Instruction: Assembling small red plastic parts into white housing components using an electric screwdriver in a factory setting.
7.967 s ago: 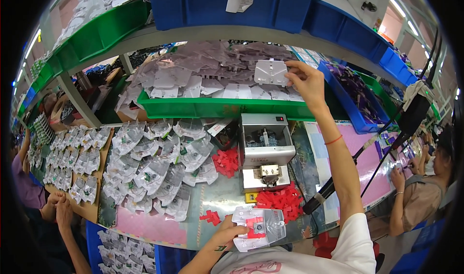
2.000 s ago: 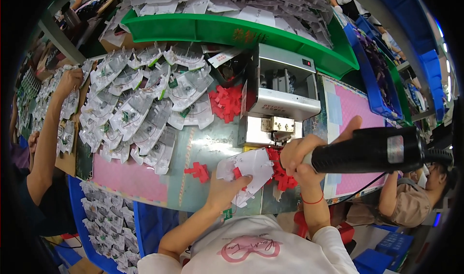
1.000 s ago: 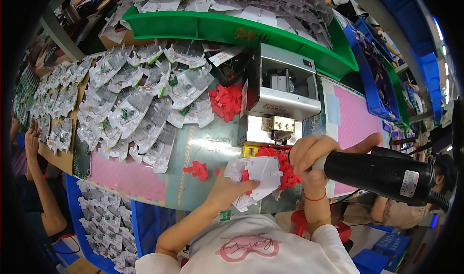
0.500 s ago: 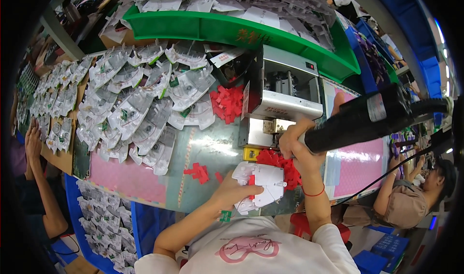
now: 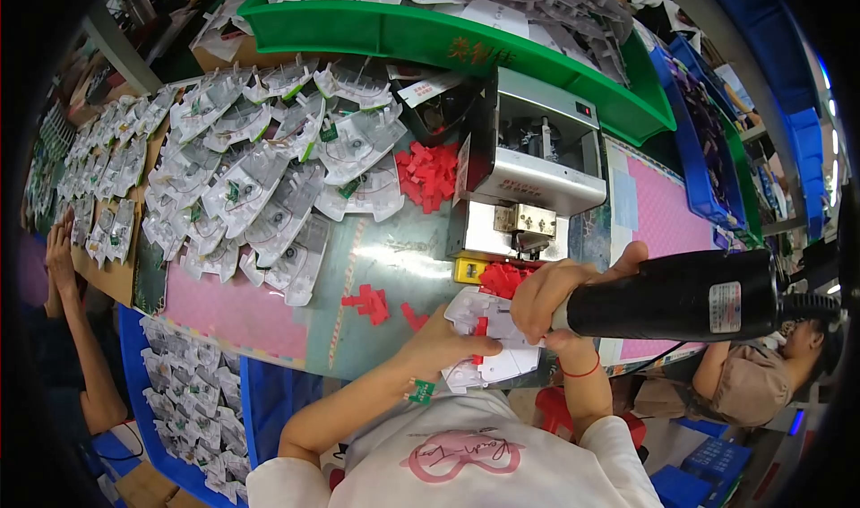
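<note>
My left hand [image 5: 436,345] grips a white plastic housing [image 5: 515,362] at the table's near edge, its thumb pressed by a red plastic piece [image 5: 481,327] on the housing. A small green circuit board [image 5: 420,391] hangs beside my left wrist. Wrapped round a black electric screwdriver [image 5: 667,300], my right hand [image 5: 548,300] holds it nearly level over the housing's right side. The tip points left toward the red piece; whether it touches cannot be made out. Behind the right hand stands a silver screw feeder [image 5: 537,181], with loose red pieces [image 5: 503,278] in front.
More red pieces lie in a pile [image 5: 427,176] and a small cluster [image 5: 365,304]. Stacked clear housings [image 5: 269,194] cover the table's left. A green bin [image 5: 394,31] stands at the back, a blue crate [image 5: 134,365] at lower left. Co-workers sit on both sides.
My right hand has brought the screwdriver from the feeder's front down and nearer, over the housing. The left hand and housing have shifted slightly right.
</note>
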Tool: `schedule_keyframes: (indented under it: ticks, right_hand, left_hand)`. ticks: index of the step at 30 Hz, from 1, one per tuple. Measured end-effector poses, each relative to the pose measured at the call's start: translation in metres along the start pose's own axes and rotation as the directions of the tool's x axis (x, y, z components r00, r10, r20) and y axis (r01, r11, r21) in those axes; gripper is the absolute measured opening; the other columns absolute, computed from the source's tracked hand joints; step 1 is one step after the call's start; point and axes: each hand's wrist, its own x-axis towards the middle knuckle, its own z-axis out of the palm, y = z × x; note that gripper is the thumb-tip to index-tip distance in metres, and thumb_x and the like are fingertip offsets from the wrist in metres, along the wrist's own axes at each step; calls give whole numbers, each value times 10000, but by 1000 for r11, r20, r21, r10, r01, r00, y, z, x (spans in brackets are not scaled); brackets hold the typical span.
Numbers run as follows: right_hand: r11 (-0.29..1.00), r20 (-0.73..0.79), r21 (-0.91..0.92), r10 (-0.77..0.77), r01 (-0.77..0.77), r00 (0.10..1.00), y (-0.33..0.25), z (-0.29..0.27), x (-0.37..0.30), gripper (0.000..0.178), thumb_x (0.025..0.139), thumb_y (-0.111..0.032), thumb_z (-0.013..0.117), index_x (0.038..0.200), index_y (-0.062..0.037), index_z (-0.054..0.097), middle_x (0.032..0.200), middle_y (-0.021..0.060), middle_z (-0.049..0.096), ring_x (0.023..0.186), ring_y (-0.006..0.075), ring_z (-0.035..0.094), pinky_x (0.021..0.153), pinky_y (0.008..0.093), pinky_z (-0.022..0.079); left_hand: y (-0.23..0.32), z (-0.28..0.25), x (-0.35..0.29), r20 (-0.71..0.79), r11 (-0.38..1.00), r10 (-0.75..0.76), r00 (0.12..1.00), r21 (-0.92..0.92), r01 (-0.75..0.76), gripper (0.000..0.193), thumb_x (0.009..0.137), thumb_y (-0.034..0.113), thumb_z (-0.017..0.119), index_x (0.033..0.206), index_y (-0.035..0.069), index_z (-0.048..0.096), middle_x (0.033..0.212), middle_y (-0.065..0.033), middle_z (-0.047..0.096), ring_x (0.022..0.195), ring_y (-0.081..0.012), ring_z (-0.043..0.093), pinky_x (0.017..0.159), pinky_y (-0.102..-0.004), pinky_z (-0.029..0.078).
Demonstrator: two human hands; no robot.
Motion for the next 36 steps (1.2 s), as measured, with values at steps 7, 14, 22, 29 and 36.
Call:
schedule_keyframes:
  ticks: [7, 14, 22, 29, 36]
  right_hand:
    - [964, 422, -191, -88, 184, 902, -8, -14, 13, 954, 736, -9, 622, 1346, -406, 6, 652, 99, 584, 468, 186, 544, 419, 279, 465]
    - [996, 72, -86, -10, 17, 997, -9, -3, 4, 136, 631, -49, 688, 637, -23, 554, 587, 79, 555, 520, 215, 543, 511, 304, 440]
    - [900, -177, -416, -221, 131, 959, 2, -15, 19, 311, 737, -272, 680, 680, -47, 473, 539, 47, 473, 432, 131, 436, 432, 235, 363]
    - [887, -300, -460, -105, -47, 948, 10, -26, 13, 128, 726, -3, 600, 776, 7, 482, 615, 68, 524, 518, 114, 498, 496, 212, 410]
    - [972, -209, -211, 57, -102, 976, 0, -3, -4, 188, 729, -114, 636, 699, -16, 478, 572, 70, 506, 462, 140, 478, 455, 245, 392]
  left_hand:
    - [8, 4, -2, 38, 1000, 8, 999, 15, -8, 448, 618, -7, 676, 1044, -5, 537, 916, -80, 600, 819, -145, 573, 733, -276, 465]
    - [-1, 2, 3, -119, 949, 89, 989, 313, -47, 469, 619, 72, 718, 1021, -47, 505, 923, -91, 551, 839, -138, 550, 704, -273, 473]
    - [-23, -16, 11, -234, 968, 168, 958, 223, -116, 355, 667, 73, 675, 982, -37, 551, 874, -71, 585, 722, -102, 563, 610, -233, 468]
    - [-10, -13, 5, -179, 977, 202, 963, 98, -187, 338, 666, 22, 644, 987, -40, 558, 837, -66, 604, 690, -105, 567, 588, -240, 468]
    - [-2, -7, 0, -215, 983, 178, 960, 4, -182, 360, 672, -17, 626, 1021, -27, 540, 893, -89, 607, 754, -146, 587, 655, -273, 480]
